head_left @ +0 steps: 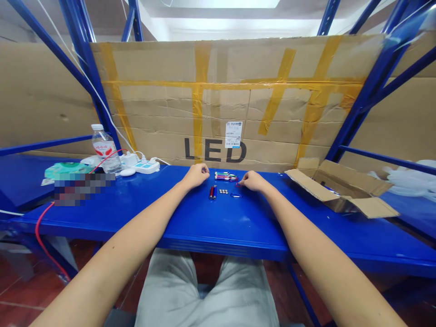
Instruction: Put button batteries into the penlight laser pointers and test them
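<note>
My left hand (198, 175) is closed, its fingers curled just left of a stack of slim metallic tubes (225, 176) that look like small flashlights, in several colours. What it holds, if anything, is hidden. On the stack's other side, my right hand (254, 181) pinches a small red carabiner (238, 185) close to the tabletop. Nearer to me lie one red and one blue tube (213, 192), side by side. To their right sit several silver button cells (224, 191) in rows, followed by a blue carabiner (236, 195).
The blue table (225, 227) backs onto a large taped cardboard sheet (163, 113). At right stands an open cardboard box (340, 186). On the left are a water bottle (104, 150), a white power strip (146, 166), a green packet (66, 170) and a red cable (39, 227).
</note>
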Demonstrator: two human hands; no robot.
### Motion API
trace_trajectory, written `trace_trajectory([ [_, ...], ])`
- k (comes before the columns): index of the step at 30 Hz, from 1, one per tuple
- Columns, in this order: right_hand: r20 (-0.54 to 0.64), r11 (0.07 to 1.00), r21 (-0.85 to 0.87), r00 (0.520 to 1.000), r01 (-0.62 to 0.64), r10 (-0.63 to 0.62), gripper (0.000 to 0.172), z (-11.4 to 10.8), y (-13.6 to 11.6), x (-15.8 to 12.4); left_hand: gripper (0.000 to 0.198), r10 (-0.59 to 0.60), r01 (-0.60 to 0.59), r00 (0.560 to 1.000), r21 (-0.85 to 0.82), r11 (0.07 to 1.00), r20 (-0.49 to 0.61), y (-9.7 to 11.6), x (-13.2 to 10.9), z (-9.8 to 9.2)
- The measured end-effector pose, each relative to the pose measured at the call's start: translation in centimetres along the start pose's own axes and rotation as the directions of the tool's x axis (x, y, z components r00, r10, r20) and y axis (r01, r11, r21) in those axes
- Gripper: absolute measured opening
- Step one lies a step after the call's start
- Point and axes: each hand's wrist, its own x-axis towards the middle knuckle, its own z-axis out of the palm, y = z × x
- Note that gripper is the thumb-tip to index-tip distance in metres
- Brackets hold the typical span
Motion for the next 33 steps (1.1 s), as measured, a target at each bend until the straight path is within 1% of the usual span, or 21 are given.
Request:
trace_trajectory([
  [2, 0.026, 0.996, -0.078, 0.998, -0.054, 0.056, 0.017, -0.07, -0.14, -0.09, 0.006, -0.033, 0.032, 0.999, 0.026, 0.999, 0.024, -0.49, 0.12, 0.1],
  [4, 0.029, 0.987, -0.145, 0.996, -0.075, 0.08, 0.019, -0.19, -0.27, -0.16, 0.006, -0.051, 0.047, 0.995, 0.053, 0.997, 0.081, -0.75, 0.18, 0.19],
  [6, 0.036, 0.982, -0.179, 0.997, -0.064, 0.072, 0.02, -0.29, -0.31, -0.19, 0.007, -0.071, 0.063, 0.987, 0.056, 0.996, 0.144, -0.91, 0.2, 0.16],
  [9, 0.075, 0.978, -0.203, 0.996, -0.041, 0.057, 0.017, -0.29, -0.27, -0.2, 0.005, -0.106, 0.105, 0.967, 0.013, 0.994, 0.231, -1.06, 0.22, -0.11],
  [11, 0.096, 0.977, -0.211, 0.994, -0.031, 0.053, 0.015, -0.22, -0.26, -0.22, 0.003, -0.109, 0.116, 0.953, -0.007, 0.993, 0.282, -1.06, 0.21, -0.35],
  [14, 0.103, 0.977, -0.214, 0.994, -0.018, 0.041, 0.01, -0.11, -0.27, -0.21, 0.007, -0.107, 0.111, 0.938, 0.005, 0.994, 0.329, -0.89, 0.19, -0.64],
  [17, 0.123, 0.971, -0.239, 0.991, -0.021, 0.052, 0.007, -0.06, -0.31, -0.14, 0.011, -0.11, 0.104, 0.927, 0.037, 0.994, 0.359, -0.74, 0.22, -0.76],
  [23, 0.151, 0.96, -0.277, 0.986, -0.033, 0.077, 0.009, 0.05, -0.38, -0.04, 0.015, -0.119, 0.108, 0.901, 0.051, 0.993, 0.416, -0.56, 0.26, -0.67],
  [33, 0.153, 0.961, -0.276, 0.985, -0.031, 0.076, 0.005, 0.07, -0.59, -0.14, 0.013, -0.129, 0.13, 0.903, 0.028, 0.991, 0.409, -0.31, 0.06, -0.31],
])
